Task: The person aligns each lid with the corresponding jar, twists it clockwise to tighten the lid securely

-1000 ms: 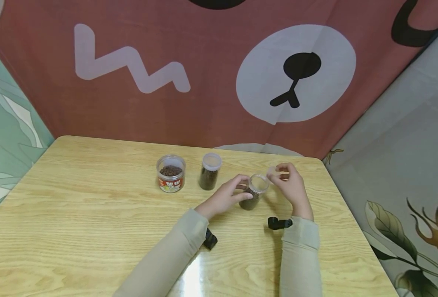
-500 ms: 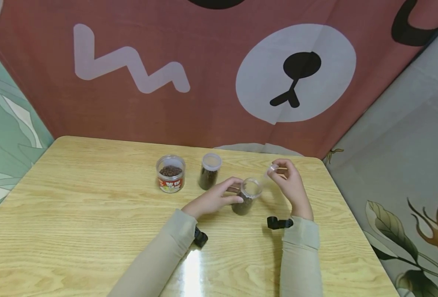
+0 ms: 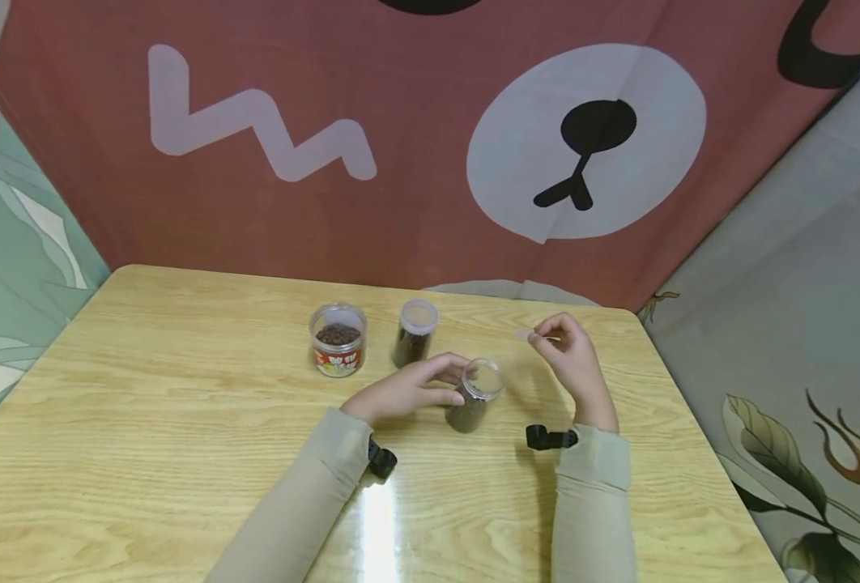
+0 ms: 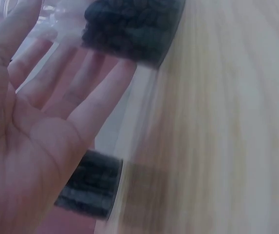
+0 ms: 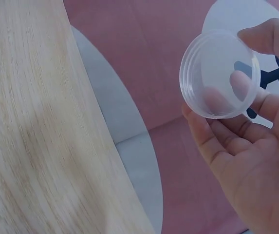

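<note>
My left hand (image 3: pixel 404 389) holds a clear, lidless jar (image 3: pixel 466 417) of dark contents low at the table, thumb in front and fingers behind. In the left wrist view, the dark bean-like contents (image 4: pixel 134 29) show through the wall, and my fingers reach past it nearly straight. The jar leans slightly right in the head view. Raised to the right of it, my right hand (image 3: pixel 572 356) pinches a round, clear plastic lid (image 5: pixel 217 73) by its edge. The lid is faint in the head view.
A second jar (image 3: pixel 411 344) of dark contents, with its lid on, stands behind my left hand. Left of it is an open tub (image 3: pixel 338 356) with brown contents and a red label. The table's back edge meets a hanging red-brown cloth (image 3: pixel 401 227).
My left hand and the open jar have moved left and toward me. My right hand has drawn the lid slightly away and turned it nearly edge-on in the head view.
</note>
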Demonstrator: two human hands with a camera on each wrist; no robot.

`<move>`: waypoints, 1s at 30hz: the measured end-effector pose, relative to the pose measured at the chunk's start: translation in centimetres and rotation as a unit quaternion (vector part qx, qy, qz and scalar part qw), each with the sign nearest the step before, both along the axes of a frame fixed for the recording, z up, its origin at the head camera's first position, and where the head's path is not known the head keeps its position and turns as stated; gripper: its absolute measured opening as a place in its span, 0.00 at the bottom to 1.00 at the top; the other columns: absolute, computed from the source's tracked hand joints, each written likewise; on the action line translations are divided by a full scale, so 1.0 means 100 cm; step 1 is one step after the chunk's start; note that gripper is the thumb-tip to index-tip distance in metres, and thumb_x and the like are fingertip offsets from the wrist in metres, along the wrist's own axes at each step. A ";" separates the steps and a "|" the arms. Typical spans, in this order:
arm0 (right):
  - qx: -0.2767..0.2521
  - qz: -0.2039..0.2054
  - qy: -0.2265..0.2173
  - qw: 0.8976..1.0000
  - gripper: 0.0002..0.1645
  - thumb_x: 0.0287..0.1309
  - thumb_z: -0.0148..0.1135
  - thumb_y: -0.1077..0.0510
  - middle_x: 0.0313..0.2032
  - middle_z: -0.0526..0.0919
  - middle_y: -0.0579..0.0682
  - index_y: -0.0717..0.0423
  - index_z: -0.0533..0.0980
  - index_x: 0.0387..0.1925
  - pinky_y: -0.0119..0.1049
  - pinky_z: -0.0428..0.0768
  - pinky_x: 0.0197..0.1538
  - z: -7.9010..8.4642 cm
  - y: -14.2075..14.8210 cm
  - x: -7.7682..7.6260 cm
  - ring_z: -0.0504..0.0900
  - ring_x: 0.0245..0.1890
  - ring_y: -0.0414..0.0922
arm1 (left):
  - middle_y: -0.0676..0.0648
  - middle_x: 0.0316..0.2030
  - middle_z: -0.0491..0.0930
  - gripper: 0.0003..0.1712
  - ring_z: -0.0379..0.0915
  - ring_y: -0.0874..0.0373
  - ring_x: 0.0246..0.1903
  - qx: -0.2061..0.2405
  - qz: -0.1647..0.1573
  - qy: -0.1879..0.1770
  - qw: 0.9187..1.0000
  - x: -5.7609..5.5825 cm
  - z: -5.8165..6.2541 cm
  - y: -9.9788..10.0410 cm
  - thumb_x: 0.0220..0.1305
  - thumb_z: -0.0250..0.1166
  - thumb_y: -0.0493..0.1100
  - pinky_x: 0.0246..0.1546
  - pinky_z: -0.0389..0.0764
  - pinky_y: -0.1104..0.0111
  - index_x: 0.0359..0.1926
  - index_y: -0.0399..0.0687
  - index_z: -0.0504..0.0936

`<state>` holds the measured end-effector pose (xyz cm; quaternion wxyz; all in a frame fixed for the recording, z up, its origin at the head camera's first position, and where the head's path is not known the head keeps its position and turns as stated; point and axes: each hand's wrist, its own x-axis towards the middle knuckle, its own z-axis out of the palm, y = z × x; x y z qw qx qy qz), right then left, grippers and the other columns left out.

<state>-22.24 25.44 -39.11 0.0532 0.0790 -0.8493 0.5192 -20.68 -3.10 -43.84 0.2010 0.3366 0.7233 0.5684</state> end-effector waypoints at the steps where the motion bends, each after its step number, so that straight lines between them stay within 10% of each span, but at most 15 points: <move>1: 0.003 0.001 0.000 1.000 0.14 0.71 0.61 0.56 0.49 0.75 0.55 0.65 0.71 0.44 0.32 0.77 0.52 0.000 0.000 0.000 0.77 0.49 0.42 | 0.49 0.67 0.72 0.28 0.70 0.55 0.65 -0.001 -0.002 -0.001 1.000 0.000 0.000 -0.002 0.73 0.64 0.43 0.63 0.74 0.64 0.71 0.48 0.69; 30: 0.055 0.079 0.057 0.994 0.13 0.64 0.70 0.59 0.54 0.81 0.55 0.62 0.78 0.44 0.42 0.77 0.62 0.029 -0.016 0.012 0.78 0.55 0.46 | 0.45 0.69 0.72 0.29 0.68 0.53 0.67 0.047 -0.066 -0.045 0.996 -0.007 -0.007 -0.022 0.71 0.64 0.36 0.64 0.73 0.63 0.71 0.41 0.70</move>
